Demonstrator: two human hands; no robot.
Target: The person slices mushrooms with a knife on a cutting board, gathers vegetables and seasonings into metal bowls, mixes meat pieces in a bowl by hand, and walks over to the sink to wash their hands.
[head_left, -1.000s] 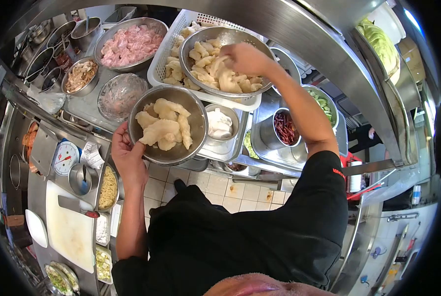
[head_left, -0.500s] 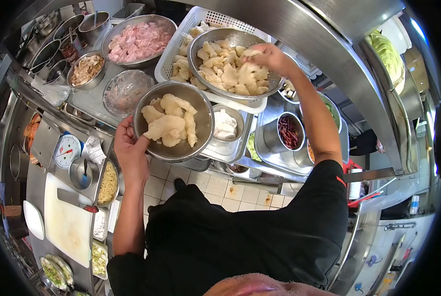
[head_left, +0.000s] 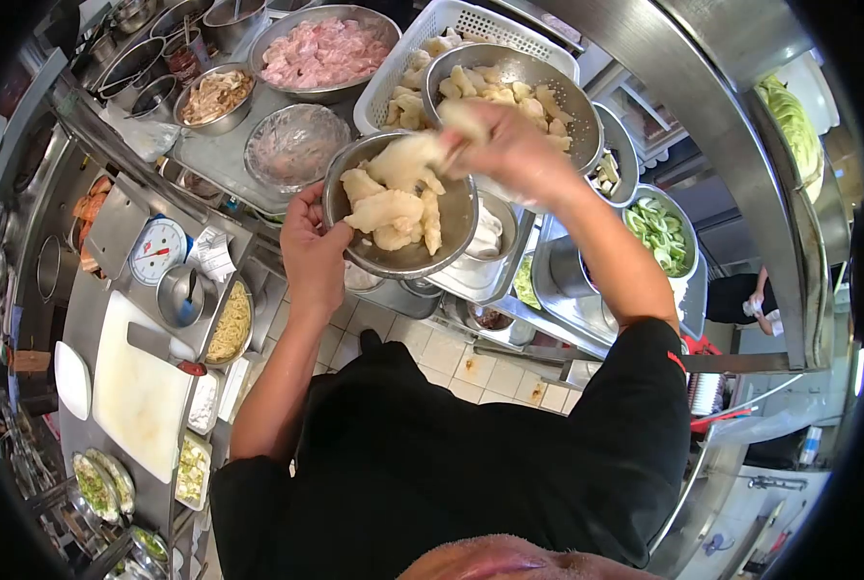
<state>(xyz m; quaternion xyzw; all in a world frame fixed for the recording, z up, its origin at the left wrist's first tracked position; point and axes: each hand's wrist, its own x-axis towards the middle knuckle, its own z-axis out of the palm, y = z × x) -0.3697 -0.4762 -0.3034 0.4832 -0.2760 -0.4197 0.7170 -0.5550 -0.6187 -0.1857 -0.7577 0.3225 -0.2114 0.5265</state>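
My left hand (head_left: pixel 316 256) grips the rim of a steel bowl (head_left: pixel 464 227), thumb over the edge and fingers beneath. Several pale, battered-looking pieces (head_left: pixel 393 217) lie in the bowl. Over the bowl's right edge my right hand (head_left: pixel 514 150), smeared by motion, pinches another pale piece. Just beyond it stands a perforated steel colander (head_left: pixel 584 114) with more such pieces, partly hidden by my right hand. The colander rests on a white plastic basket (head_left: pixel 451 19) that also holds pale pieces.
Raw pink meat fills a large bowl (head_left: pixel 327 53) at the back left. Close by is a bowl under cling film (head_left: pixel 296 145). Sliced greens (head_left: pixel 656 237) stand right. A scale (head_left: pixel 156 251), cutting board (head_left: pixel 137 387) and cleaver (head_left: pixel 161 345) lie left. A steel shelf (head_left: pixel 702 77) overhangs the right.
My right hand has come from the colander to above the bowl's edge with a pale piece. My left hand still holds the bowl. The whole view has shifted slightly.
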